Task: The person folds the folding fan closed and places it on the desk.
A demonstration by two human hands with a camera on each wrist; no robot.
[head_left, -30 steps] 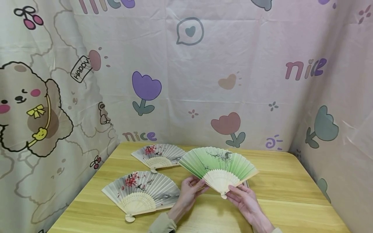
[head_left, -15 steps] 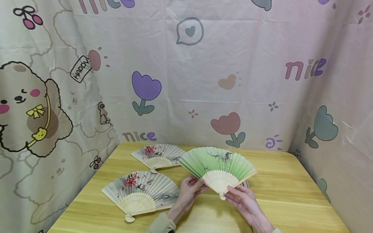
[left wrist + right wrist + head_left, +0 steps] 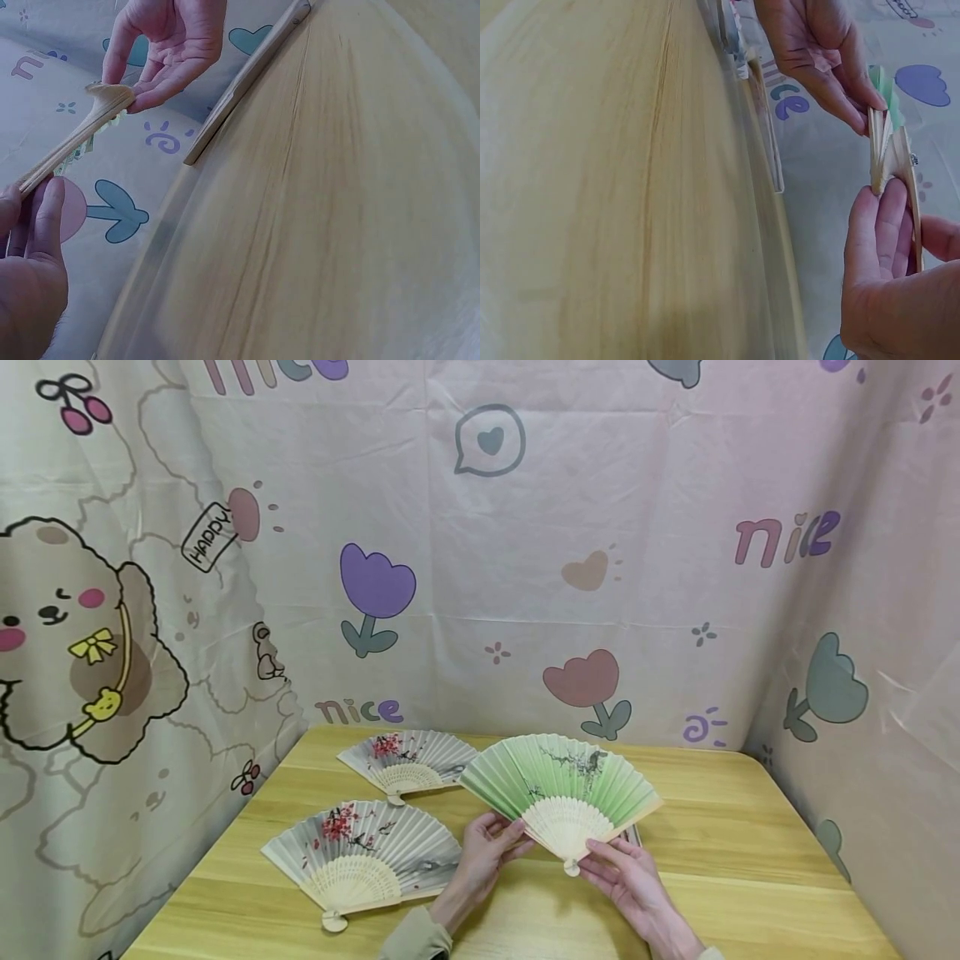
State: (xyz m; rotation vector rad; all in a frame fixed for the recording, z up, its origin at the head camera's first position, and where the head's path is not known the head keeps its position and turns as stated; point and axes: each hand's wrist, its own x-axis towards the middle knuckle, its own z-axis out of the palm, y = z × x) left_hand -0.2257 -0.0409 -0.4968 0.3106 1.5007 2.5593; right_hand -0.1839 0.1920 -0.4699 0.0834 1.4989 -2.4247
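Note:
A spread green folding fan (image 3: pixel 558 777) with a dark branch print and pale ribs is held up over the table, tilted toward the head camera. My left hand (image 3: pixel 486 853) pinches its left outer rib between thumb and fingers. On the other side, my right hand (image 3: pixel 632 878) grips the right outer rib near the pivot, thumb in front. From the left wrist, the fan shows edge-on as a bundle of ribs (image 3: pixel 75 139) between both hands. Two grey fans with red blossoms lie spread on the left: a nearer one (image 3: pixel 356 868) and a farther one (image 3: pixel 408 772).
Behind my right hand, a slim item lies mostly hidden; the left wrist view shows a narrow wooden piece (image 3: pixel 244 86) by the table edge. The wooden table (image 3: pixel 750 835) reaches a printed cloth (image 3: pixel 480 568) that hangs behind it and at both sides.
The green fan shifts slightly to the left, then tilts a little upward at its top edge. Both hands keep their hold, and the grey fans stay where they were.

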